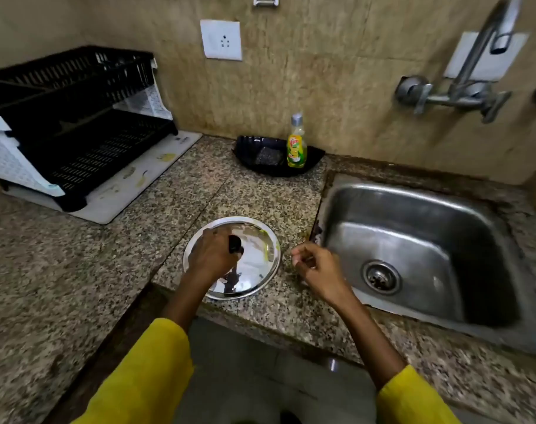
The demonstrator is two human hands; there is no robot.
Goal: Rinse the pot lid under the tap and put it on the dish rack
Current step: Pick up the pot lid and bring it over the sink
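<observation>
Reaching down over the round, shiny stainless-steel pot lid [254, 261], the left hand [213, 255] had its fingers curled about the small black knob [234, 243] at the lid's middle, seemingly pinching it, though whether the grip was firm I could not tell. The lid lay flat, dome up, on the speckled granite table [107, 270] just beside the sink's left edge, with yellowish smears near its right rim. The right hand [317, 267] hovered just to the right of the lid, loosely curled, thumb near fingertips, holding nothing visible. Thin sheet steel like this would likely be light and stiff, not fragile, but slick once wet; the knob looked the surest hold, with the rim as a second support. The steel sink basin [413, 240] appeared empty apart from its drain, beneath the wall-mounted metal tap [474, 71]. A black dish [279, 160] held a dark scrubber [268, 156] and a yellow soap bottle [296, 145]. The black two-tier plastic dish rack [77, 117], far left, showed no dishes.
</observation>
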